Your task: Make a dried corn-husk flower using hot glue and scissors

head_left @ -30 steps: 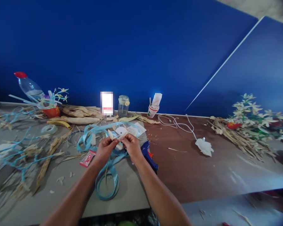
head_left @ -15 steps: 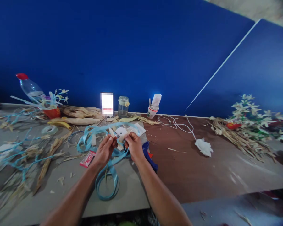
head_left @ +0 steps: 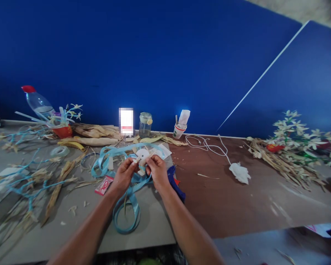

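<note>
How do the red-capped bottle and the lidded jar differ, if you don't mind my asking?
The bottle leans over, while the jar stands upright. The bottle's cap is red; the jar's lid is pale. Both are see-through.

Two hands (head_left: pixel 124 176), one red-capped bottle (head_left: pixel 39 103), one jar (head_left: pixel 145 128), one packet (head_left: pixel 103 185)

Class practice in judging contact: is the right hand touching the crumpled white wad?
Apart. The head view shows brown tabletop between the right hand and the crumpled white wad.
</note>
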Tool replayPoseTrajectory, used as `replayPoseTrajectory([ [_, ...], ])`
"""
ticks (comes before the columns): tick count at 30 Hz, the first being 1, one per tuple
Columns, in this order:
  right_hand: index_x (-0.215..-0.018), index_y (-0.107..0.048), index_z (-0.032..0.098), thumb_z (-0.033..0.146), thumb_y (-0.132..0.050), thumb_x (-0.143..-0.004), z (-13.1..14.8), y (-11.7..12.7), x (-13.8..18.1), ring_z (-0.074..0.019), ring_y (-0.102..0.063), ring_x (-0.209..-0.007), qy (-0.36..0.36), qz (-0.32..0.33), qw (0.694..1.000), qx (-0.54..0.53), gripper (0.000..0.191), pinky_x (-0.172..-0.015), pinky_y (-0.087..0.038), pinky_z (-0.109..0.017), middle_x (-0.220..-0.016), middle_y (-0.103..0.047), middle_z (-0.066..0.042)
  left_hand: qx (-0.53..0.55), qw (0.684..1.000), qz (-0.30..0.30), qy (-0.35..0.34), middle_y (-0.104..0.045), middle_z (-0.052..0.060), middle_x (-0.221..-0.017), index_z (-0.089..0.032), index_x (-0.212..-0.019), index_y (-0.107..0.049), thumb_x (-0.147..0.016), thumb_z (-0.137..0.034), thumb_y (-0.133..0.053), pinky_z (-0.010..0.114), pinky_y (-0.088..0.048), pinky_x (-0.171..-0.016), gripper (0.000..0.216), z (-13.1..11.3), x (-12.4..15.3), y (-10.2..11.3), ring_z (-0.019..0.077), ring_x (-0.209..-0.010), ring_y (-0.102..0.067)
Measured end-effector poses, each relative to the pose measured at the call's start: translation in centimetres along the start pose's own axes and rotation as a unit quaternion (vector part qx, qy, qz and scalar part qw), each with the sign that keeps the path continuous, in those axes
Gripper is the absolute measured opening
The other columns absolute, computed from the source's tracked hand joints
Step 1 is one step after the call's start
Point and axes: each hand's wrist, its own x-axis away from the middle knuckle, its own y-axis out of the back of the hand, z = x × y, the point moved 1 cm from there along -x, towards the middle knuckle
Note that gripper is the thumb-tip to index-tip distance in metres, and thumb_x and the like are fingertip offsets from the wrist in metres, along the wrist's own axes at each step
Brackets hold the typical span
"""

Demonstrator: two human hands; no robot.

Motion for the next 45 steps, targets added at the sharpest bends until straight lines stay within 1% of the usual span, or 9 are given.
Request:
replayPoseTrajectory([
  [4,-0.064,-0.052,0.017,0.035,-0.061,-0.069,0.1,-0.1,0.2,-0.0034,-0.037,-0.035,0.007,0.0,1.0,0.008,0.021,-0.036,-0.026,-0.019,-0.054,-0.055,0.006,-0.003,1.0,-0.017,0.008,-0.056,-0.002,-0.063,-0.017,-0.077,-0.06,-0.07,-0.036,-0.07,0.021,-0.04,-0.06,0.022,0.1,0.0,0.1,0.0099,-0.061,-0.05],
  [8,-0.064,-0.051,0.018,0.035,-0.061,-0.07,0.2,0.0,0.2,-0.0034,-0.037,-0.035,0.018,-0.004,1.0,0.006,0.021,-0.036,-0.026,-0.019,-0.052,-0.053,0.006,0.059,0.997,-0.031,0.033,-0.057,-0.003,-0.064,-0.017,-0.074,-0.059,-0.065,-0.034,-0.074,0.022,-0.043,-0.061,0.025,-0.4,0.1,-0.4,0.0092,-0.06,-0.053],
  [11,-0.064,-0.051,0.018,0.035,-0.061,-0.07,0.2,0.0,0.2,-0.0038,-0.037,-0.035,0.024,0.0,1.0,0.006,0.021,-0.037,-0.026,-0.018,-0.049,-0.051,0.007,0.101,0.993,-0.033,0.045,-0.058,-0.003,-0.067,-0.017,-0.076,-0.06,-0.063,-0.032,-0.077,0.023,-0.046,-0.065,0.026,-0.8,0.2,-0.9,0.0087,-0.06,-0.054],
  [17,-0.063,-0.051,0.018,0.035,-0.063,-0.07,0.5,-0.2,0.4,-0.0043,-0.036,-0.034,0.019,0.007,1.0,0.006,0.022,-0.036,-0.027,-0.018,-0.043,-0.046,0.008,0.134,0.99,-0.001,0.048,-0.06,-0.001,-0.068,-0.015,-0.079,-0.063,-0.065,-0.027,-0.076,0.022,-0.048,-0.064,0.023,-1.3,0.3,-1.3,0.0078,-0.058,-0.054],
  [22,-0.062,-0.049,0.018,0.036,-0.064,-0.069,0.5,-0.2,0.3,-0.0037,-0.037,-0.034,0.008,0.012,1.0,-0.004,0.024,-0.036,-0.025,-0.019,-0.051,-0.053,0.006,0.144,0.987,0.042,0.057,-0.059,0.0,-0.066,-0.013,-0.08,-0.065,-0.069,-0.025,-0.073,0.025,-0.05,-0.066,0.018,-1.1,0.4,-1.1,0.0088,-0.059,-0.054],
  [25,-0.061,-0.048,0.018,0.036,-0.064,-0.069,0.2,-0.2,0.2,-0.0034,-0.035,-0.033,0.003,0.018,1.0,0.001,0.025,-0.035,-0.024,-0.019,-0.05,-0.051,0.007,0.14,0.986,0.059,0.065,-0.057,-0.001,-0.063,-0.013,-0.08,-0.065,-0.072,-0.024,-0.071,0.026,-0.049,-0.066,0.015,-0.8,0.4,-0.9,0.0077,-0.055,-0.052],
  [29,-0.061,-0.048,0.018,0.036,-0.064,-0.068,0.0,-0.2,0.2,-0.0035,-0.035,-0.034,0.0,0.027,1.0,0.007,0.025,-0.036,-0.024,-0.019,-0.049,-0.05,0.007,0.137,0.986,0.063,0.07,-0.062,0.0,-0.068,-0.014,-0.078,-0.065,-0.07,-0.026,-0.073,0.025,-0.049,-0.066,0.017,-0.8,0.3,-0.8,0.0099,-0.06,-0.056],
  [35,-0.061,-0.048,0.018,0.033,-0.065,-0.067,0.0,-0.2,0.2,-0.0029,-0.035,-0.034,-0.011,0.035,0.999,-0.024,0.024,-0.035,-0.024,-0.019,-0.05,-0.052,0.007,0.128,0.987,0.073,0.065,-0.061,0.0,-0.064,-0.014,-0.074,-0.064,-0.069,-0.027,-0.073,0.026,-0.048,-0.065,0.017,-1.1,0.4,-1.0,0.0111,-0.059,-0.057],
  [45,-0.058,-0.049,0.017,0.03,-0.066,-0.065,0.1,-0.2,0.1,-0.0028,-0.034,-0.036,-0.007,0.045,0.998,-0.045,0.023,-0.037,-0.022,-0.019,-0.049,-0.05,0.007,0.129,0.986,0.067,0.078,-0.062,0.001,-0.064,-0.013,-0.074,-0.065,-0.068,-0.023,-0.073,0.024,-0.047,-0.066,0.014,-1.2,0.4,-0.8,0.0099,-0.06,-0.057],
])
